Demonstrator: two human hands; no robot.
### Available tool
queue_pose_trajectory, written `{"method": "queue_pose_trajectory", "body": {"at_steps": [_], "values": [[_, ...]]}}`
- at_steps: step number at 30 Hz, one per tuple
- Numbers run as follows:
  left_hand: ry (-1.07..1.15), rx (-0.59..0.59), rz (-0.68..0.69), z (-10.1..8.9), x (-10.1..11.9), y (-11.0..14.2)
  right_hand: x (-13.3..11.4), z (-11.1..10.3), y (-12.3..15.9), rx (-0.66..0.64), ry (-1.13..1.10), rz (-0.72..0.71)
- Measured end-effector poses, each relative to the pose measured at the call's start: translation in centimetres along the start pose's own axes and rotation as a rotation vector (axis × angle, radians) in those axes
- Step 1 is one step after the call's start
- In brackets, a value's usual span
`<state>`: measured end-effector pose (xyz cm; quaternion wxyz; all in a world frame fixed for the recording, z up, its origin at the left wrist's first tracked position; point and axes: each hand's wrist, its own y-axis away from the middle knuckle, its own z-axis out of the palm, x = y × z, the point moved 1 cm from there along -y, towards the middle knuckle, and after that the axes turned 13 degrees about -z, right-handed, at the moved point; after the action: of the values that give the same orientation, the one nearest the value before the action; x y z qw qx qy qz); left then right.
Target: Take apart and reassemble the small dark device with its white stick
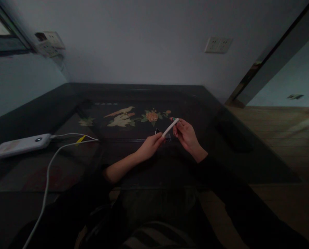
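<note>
A slim white pen-shaped stick is held up at a slant over the dark table. My left hand is closed round its lower end, thumb along the shaft. My right hand pinches at its upper end, fingers curled. A small reddish and green bit shows beside that upper end; what it is I cannot make out. Just beyond my left hand's fingers lie a small dark item and a clear, shiny piece, partly hidden by the hand and stick.
A white power bank lies at the left with a white cable running toward me. The dark tabletop carries a bird-and-flower picture. At the right is a dark flat object. Wall sockets are behind.
</note>
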<state>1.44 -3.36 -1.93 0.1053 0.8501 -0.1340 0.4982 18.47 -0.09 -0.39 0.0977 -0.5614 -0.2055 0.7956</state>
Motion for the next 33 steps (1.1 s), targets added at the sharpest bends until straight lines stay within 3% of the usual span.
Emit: {"method": "queue_pose_trajectory", "body": {"at_steps": [15,33], "values": [[0.050,0.088,-0.046,-0.65,-0.54,-0.76,0.21,-0.03,0.01,-0.017,-0.028,-0.017],[0.017,0.003,0.016,-0.22,-0.16,-0.25,0.17,-0.05,-0.01,0.003,-0.029,0.011]]}}
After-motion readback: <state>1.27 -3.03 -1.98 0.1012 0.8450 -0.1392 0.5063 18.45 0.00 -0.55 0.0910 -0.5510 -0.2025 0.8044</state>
